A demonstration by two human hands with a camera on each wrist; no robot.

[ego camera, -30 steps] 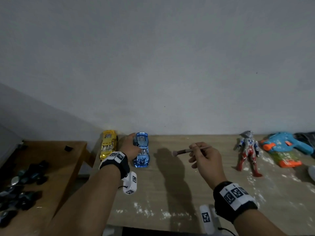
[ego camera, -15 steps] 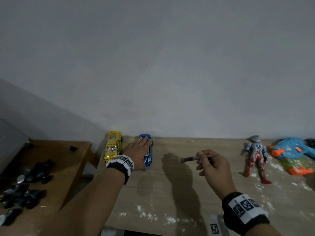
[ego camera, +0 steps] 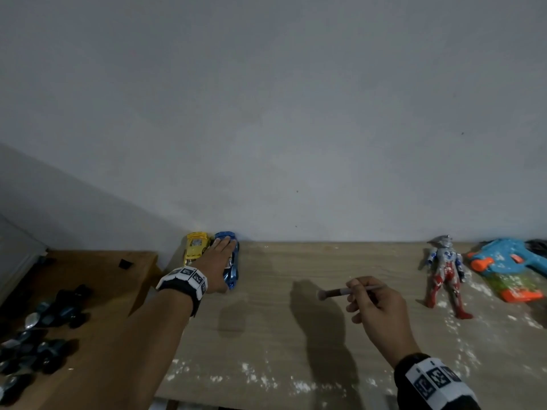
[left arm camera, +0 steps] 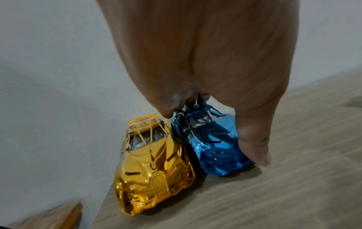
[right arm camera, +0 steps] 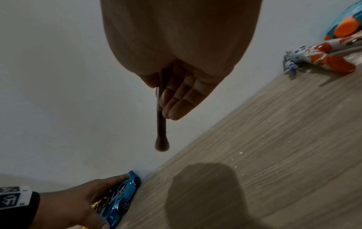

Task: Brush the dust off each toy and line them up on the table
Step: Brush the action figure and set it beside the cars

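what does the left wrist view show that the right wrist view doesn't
Only the left wrist view: the whole yellow car, touching the blue car, with white dust in its windscreen.
Only the right wrist view: the right hand holding the brush, the action figure lying down, the blue and orange toy and the left wristband; of the yellow car, just a gold sliver.
Both: the blue car under the left hand, the table and the wall.

You see a shiny yellow toy car (left arm camera: 154, 162), a shiny blue toy car (left arm camera: 213, 147), a red, blue and silver action figure (ego camera: 445, 273), a blue and orange toy gun (ego camera: 503, 257), and a pale wood-grain counter (ego camera: 266, 327).
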